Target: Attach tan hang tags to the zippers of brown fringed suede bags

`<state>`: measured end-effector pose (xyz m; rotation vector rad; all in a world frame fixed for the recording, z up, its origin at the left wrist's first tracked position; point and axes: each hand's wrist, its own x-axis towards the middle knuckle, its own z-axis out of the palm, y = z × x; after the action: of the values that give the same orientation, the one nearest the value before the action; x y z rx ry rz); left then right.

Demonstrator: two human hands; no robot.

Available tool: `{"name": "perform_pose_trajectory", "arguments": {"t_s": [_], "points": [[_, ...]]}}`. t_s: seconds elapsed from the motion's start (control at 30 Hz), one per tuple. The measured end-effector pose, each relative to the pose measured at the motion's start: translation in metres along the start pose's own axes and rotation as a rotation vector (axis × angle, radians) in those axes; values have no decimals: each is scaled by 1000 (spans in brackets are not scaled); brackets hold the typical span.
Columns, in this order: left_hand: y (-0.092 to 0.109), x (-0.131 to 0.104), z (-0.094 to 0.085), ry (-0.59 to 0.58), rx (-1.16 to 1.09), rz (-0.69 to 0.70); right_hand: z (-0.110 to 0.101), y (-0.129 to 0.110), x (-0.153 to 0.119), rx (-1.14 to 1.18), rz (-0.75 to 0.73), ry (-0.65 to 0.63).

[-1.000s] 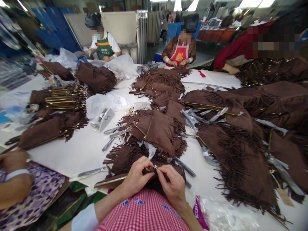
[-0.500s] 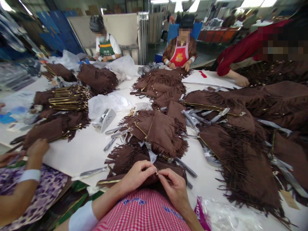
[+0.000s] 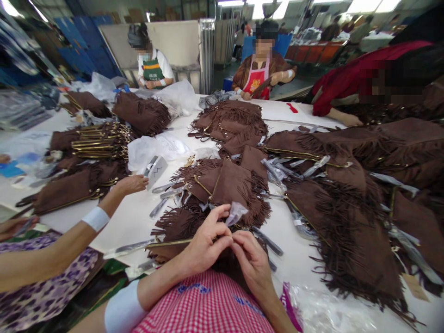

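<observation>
My left hand [image 3: 208,243] and my right hand [image 3: 252,261] meet fingertip to fingertip just in front of my checked apron. Both are closed in a pinch; whatever sits between the fingertips is hidden or too small to name. A brown fringed bag [image 3: 169,249] with a gold zip lies under and behind them, partly covered by my left forearm. A thin whitish wrap piece [image 3: 237,212] stands up beside the raised index finger of my left hand. Beyond it, another brown fringed bag [image 3: 231,185] lies on the pile.
Brown fringed bags [image 3: 347,222] with wrapped straps heap up on the right. A clear plastic bag [image 3: 333,307] lies front right. At left, a co-worker's arm [image 3: 114,199] reaches over the white table [image 3: 118,236] near a grey-white dispenser [image 3: 155,172]. Other people work across the table.
My left hand has risen slightly, its index finger lifted. The whitish wrap piece has shifted up and right. The left co-worker's arm has reached forward; the person opposite has picked up a brown piece.
</observation>
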<state>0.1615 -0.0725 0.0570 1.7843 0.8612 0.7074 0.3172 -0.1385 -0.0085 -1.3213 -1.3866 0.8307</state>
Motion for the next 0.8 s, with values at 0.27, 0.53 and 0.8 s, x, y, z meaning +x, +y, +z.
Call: {"name": "perform_pose_trajectory", "arguments": {"t_s": [0.27, 0.53, 0.8], "points": [[-20, 7, 9, -29, -124, -148, -2, 6, -1, 67, 113, 67], [-34, 5, 27, 15, -67, -90, 0, 23, -3, 288, 337, 183], [-40, 6, 33, 2, -34, -1, -3, 24, -4, 166, 294, 201]]}}
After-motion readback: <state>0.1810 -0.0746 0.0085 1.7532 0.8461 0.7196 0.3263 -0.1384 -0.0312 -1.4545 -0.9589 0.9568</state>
